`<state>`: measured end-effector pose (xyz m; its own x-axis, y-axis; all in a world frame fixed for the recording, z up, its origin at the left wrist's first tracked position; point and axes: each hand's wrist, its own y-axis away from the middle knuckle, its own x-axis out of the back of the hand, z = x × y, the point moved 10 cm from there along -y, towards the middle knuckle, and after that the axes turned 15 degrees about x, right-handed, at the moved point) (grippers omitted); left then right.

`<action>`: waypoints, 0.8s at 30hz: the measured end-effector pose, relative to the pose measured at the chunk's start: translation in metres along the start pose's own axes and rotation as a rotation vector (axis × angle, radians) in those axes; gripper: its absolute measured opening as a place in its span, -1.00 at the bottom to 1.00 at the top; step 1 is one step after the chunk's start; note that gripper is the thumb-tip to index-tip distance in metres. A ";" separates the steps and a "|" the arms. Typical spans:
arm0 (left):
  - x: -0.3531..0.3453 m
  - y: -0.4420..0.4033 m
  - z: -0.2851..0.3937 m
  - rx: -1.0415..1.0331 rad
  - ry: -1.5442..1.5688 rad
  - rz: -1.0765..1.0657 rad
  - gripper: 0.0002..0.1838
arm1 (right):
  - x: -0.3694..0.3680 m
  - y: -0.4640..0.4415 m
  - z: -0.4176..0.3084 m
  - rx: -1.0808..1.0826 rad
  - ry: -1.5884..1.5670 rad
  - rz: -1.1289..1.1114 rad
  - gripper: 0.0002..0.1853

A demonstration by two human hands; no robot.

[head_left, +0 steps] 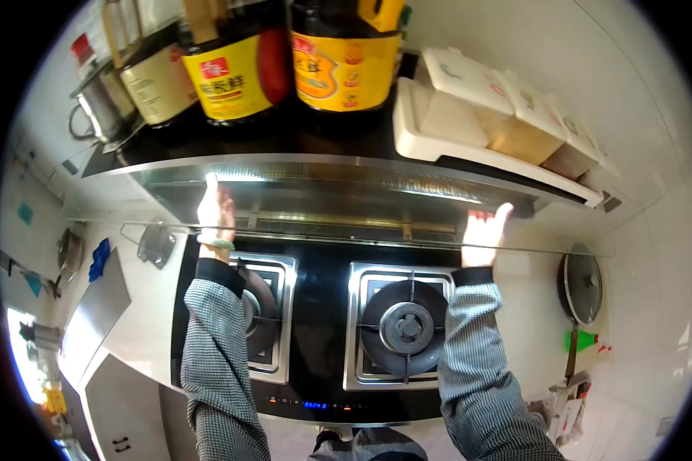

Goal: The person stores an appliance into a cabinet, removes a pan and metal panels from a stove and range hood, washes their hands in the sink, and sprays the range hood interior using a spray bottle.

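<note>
Both arms, in grey checked sleeves, reach forward over the black gas stove [321, 307] to the glass-edged range hood [323, 201]. My left hand [216, 207], with a green bangle at the wrist, is at the hood's left part, fingers extended upward. At the right part is my right hand [484, 232], its thumb raised and its fingers partly bent at the hood's panel; what they hold, if anything, is hidden. The right burner [407, 328] shows between the arms, while the left burner [255, 311] is partly covered by the left sleeve.
Above the hood stand sauce bottles [344, 73], a metal pitcher [104, 104] and a white seasoning box set [500, 115]. On the right counter lie a lidded pan [582, 284] and a green spray bottle [584, 339]. A blue cloth [99, 259] is at the left.
</note>
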<state>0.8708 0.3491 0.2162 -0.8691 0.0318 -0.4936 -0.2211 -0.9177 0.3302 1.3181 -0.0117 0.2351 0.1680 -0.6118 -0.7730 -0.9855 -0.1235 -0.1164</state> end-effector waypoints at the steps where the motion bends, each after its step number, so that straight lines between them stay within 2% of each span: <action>1: -0.002 0.005 0.001 -0.001 0.043 -0.011 -0.46 | -0.020 0.022 -0.030 0.078 0.026 0.042 -0.48; 2: -0.001 0.009 0.004 -0.001 0.086 -0.022 -0.51 | -0.023 0.027 -0.045 0.117 0.045 0.037 -0.49; 3: 0.009 0.003 0.001 -0.105 0.140 -0.176 -0.58 | -0.025 0.031 -0.056 0.111 0.047 0.016 -0.48; 4: 0.004 0.012 0.002 -0.070 0.084 -0.152 -0.60 | -0.028 0.037 -0.066 0.100 0.048 -0.006 -0.47; 6: 0.000 0.017 -0.003 0.117 0.249 -0.105 -0.63 | -0.041 0.054 -0.087 0.121 0.112 -0.068 -0.43; 7: -0.003 0.023 0.000 0.113 0.282 -0.089 -0.67 | -0.050 0.058 -0.093 0.121 0.050 -0.158 -0.43; 8: -0.009 0.028 0.000 0.112 0.318 -0.077 -0.71 | -0.041 0.056 -0.099 0.138 0.042 -0.093 -0.43; 10: -0.043 0.063 0.021 0.037 0.067 -0.262 -0.69 | -0.028 0.048 -0.123 0.208 0.087 0.019 -0.46; 12: -0.045 0.063 0.006 0.065 0.184 -0.214 -0.67 | -0.005 0.041 -0.128 0.228 0.079 -0.018 -0.50; 14: -0.045 0.067 0.008 0.075 0.213 -0.189 -0.70 | 0.003 0.040 -0.117 0.091 0.094 -0.014 -0.54; 15: -0.026 0.059 0.008 -0.001 0.190 -0.165 -0.85 | 0.007 0.046 -0.113 0.017 0.173 0.019 -0.57; 16: -0.011 0.058 0.013 -0.077 0.166 -0.143 -0.87 | 0.013 0.052 -0.106 -0.011 0.166 0.069 -0.58; 20: 0.032 0.120 0.045 0.019 -0.006 0.234 -0.78 | 0.017 0.067 -0.066 -0.199 0.002 0.023 -0.60; 24: 0.077 0.170 0.082 -0.004 -0.019 0.362 -0.74 | 0.008 0.102 -0.035 -0.348 0.017 0.087 -0.61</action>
<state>0.7305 0.2275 0.3002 -0.8988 -0.2882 -0.3303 0.1040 -0.8722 0.4780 1.2201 -0.0565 0.2383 0.0873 -0.6443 -0.7598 -0.9293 -0.3274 0.1709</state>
